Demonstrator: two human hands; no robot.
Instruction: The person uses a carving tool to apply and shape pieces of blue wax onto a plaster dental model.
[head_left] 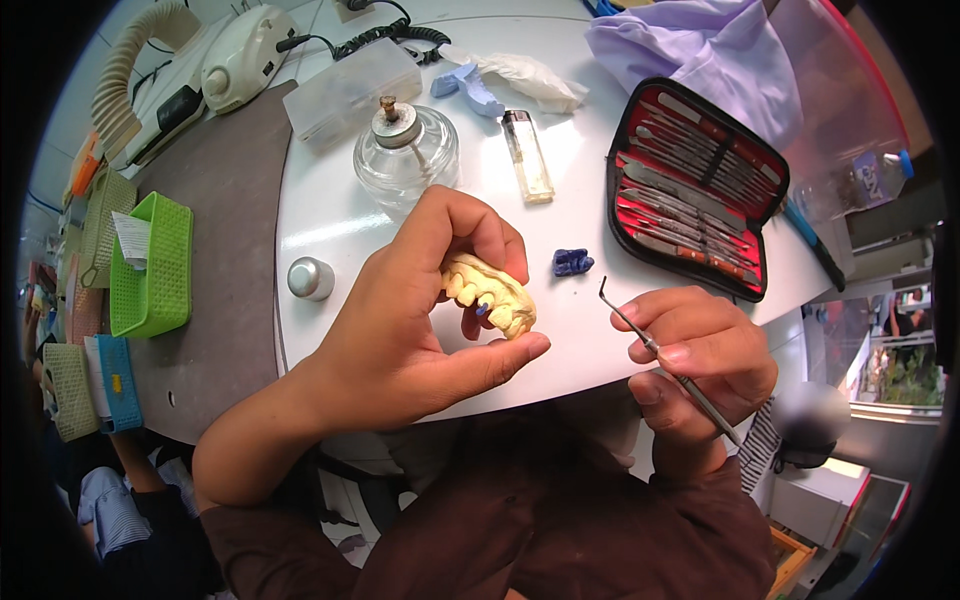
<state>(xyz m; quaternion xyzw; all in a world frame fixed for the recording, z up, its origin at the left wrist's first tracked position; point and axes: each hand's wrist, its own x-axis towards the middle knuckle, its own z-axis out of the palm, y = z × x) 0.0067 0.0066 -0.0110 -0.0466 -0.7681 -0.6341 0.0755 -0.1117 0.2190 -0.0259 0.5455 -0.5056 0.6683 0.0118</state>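
Observation:
In my left hand (pixel 430 300) is a yellowish plaster dental model (pixel 500 287), pinched between thumb and fingers above the table's front edge. A small bit of blue wax (pixel 484 308) shows among its teeth. My right hand (pixel 700 360) grips a thin metal wax carver (pixel 690 385) like a pen. Its bent tip points up and left, apart from the model. Between the hands, farther back, a dark blue block of wax (pixel 572 262) lies on the white table, with tiny crumbs beside it.
Behind my left hand stands a glass spirit lamp (pixel 408 160), with a lighter (pixel 528 158) beside it. A small metal cap (pixel 311 278) sits left. An open case of instruments (pixel 697 190) lies right. Green basket (pixel 152 265) and white handpiece unit (pixel 245 60) are at far left.

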